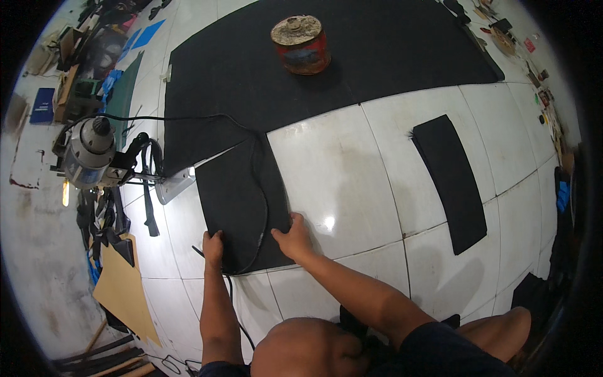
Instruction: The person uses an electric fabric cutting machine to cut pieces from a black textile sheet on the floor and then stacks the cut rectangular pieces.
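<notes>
A strip of black fabric (pixel 233 198) lies on the tiled floor in front of me, alongside a large black fabric sheet (pixel 226 69). A narrow slit parts some of it from the sheet; toward the slit's right end I cannot tell if they join. My left hand (pixel 213 247) pinches the strip's left edge near its close end, thumb on top. On the opposite edge my right hand (pixel 294 240) grips it likewise, with the fingers mostly hidden. A black power cord (pixel 265 204) runs across the strip. The electric fabric cutter (pixel 91 157) stands at the left, its metal base plate near the slit.
A rusty red tin (pixel 300 47) sits on the large sheet. To the right lies a stack of cut black fabric pieces (pixel 452 185). Tan board (pixel 125 289) and black scraps (pixel 103 220) lie at the left. Assorted clutter lines both walls.
</notes>
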### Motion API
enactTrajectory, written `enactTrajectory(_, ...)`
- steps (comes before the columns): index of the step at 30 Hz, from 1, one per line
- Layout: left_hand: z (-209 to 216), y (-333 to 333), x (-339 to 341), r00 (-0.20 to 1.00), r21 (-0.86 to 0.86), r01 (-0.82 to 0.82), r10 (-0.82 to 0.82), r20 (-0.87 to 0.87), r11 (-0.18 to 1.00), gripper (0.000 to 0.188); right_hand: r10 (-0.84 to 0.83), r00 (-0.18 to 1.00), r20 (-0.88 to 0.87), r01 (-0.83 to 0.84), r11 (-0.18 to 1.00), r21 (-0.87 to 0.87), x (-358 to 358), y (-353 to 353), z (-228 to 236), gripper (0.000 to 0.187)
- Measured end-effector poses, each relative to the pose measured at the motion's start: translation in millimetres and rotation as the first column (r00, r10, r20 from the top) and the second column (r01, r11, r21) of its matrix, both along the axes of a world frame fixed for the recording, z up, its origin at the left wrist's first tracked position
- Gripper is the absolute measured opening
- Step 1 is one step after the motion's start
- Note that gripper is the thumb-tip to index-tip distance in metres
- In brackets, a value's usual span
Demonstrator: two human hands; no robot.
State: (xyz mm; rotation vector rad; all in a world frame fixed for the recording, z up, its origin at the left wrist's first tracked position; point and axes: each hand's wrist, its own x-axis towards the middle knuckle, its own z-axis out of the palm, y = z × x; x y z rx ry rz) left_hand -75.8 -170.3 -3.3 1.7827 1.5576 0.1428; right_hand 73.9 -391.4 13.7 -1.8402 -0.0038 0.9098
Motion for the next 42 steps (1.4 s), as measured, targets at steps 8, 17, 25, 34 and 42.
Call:
enactTrajectory(8, -8, -43, -16, 0.977, -0.116, 0.038, -0.012, 0.214, 0.993, 0.043, 0.436, 0.897, 0.077, -0.406, 0.878, -0.253, 45, -34, 6, 0.044)
enactTrajectory(17, 15, -111, 26, 0.984, -0.193, 0.106, -0.074, 0.163, 0.975, 0.047, 0.549, 0.834, 0.058, -0.481, 0.774, -0.412, 165, -240, 5, 0.041)
enactTrajectory(25, 20, -122, 33, 0.968, 0.364, 0.240, -0.193, -0.160, 0.900, 0.038, 0.452, 0.890, 0.058, -0.411, 0.850, -0.329, 158, -300, 24, 0.042)
enactTrajectory(34, 2, -276, 187, 0.858, -0.865, 0.386, 0.220, 0.464, 0.321, 0.062, 0.287, 0.933, -0.219, -0.303, 0.952, -0.041, 154, -325, 114, 0.042)
enactTrajectory(42, 51, -363, 328, 0.632, -0.576, 0.614, 0.101, 0.768, 0.540, 0.045, 0.206, 0.972, 0.109, -0.187, 0.968, -0.167, 173, -456, 102, 0.049)
